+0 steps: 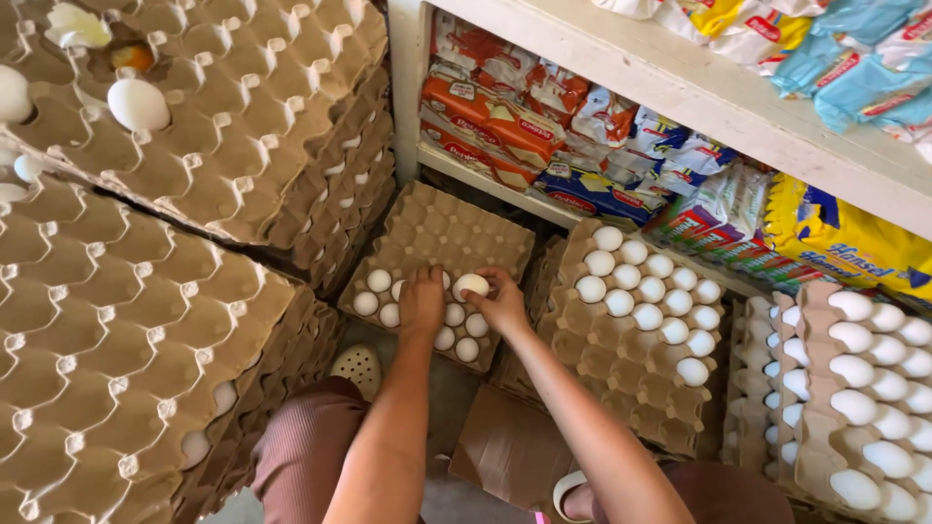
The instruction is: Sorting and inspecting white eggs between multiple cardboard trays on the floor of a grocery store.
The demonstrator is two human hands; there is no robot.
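Our left hand (421, 301) rests palm-down on the brown moulded-pulp egg tray (437, 228) on the floor, fingers curled over the white eggs (377, 291) in its near rows; we cannot tell if it grips one. Our right hand (503, 306), just beside it at three o'clock, pinches a single white egg (471, 284) between thumb and fingertips above the same tray. At three o'clock lies a second pulp tray (592, 349) part-filled with eggs. Tall stacks of empty trays (146, 320) stand at nine o'clock.
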